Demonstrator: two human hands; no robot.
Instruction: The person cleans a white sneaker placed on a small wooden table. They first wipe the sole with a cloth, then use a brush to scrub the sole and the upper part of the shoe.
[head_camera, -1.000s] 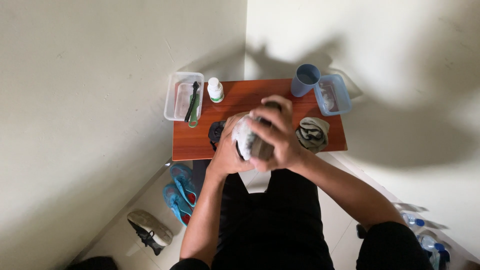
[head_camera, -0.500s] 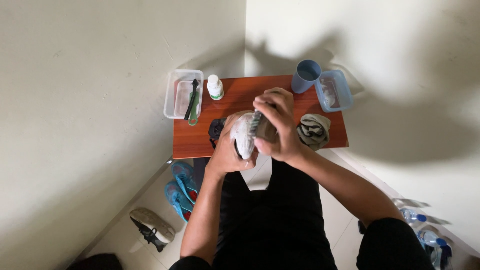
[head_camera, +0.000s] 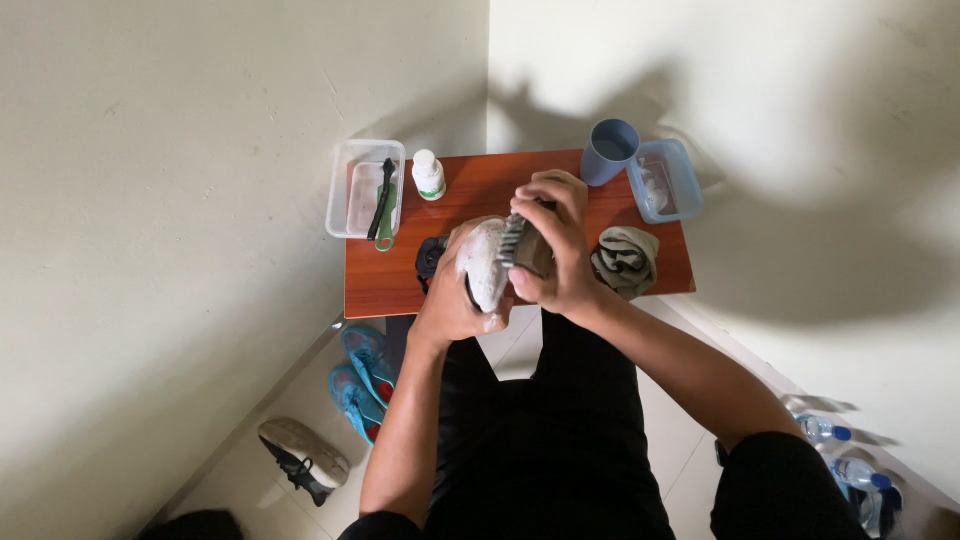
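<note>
My left hand (head_camera: 447, 300) grips a shoe (head_camera: 482, 262) with a pale grey sole, holding it sole-up over the near edge of a small reddish-brown wooden table (head_camera: 480, 195). My right hand (head_camera: 556, 250) is closed around a scrubbing brush (head_camera: 513, 237), whose bristles press against the sole. The shoe's dark upper is mostly hidden behind my hands.
On the table stand a clear tub (head_camera: 365, 188) with a green-handled brush (head_camera: 383, 205) across it, a white bottle (head_camera: 429, 175), a blue cup (head_camera: 610, 151), a blue-rimmed tub (head_camera: 665, 180) and a crumpled cloth (head_camera: 625, 260). Blue sandals (head_camera: 360, 375), a dark shoe (head_camera: 300, 462) and water bottles (head_camera: 835, 450) lie on the floor.
My right hand has slid the brush up along the sole, away from me. The left hand still holds the shoe in about the same place.
</note>
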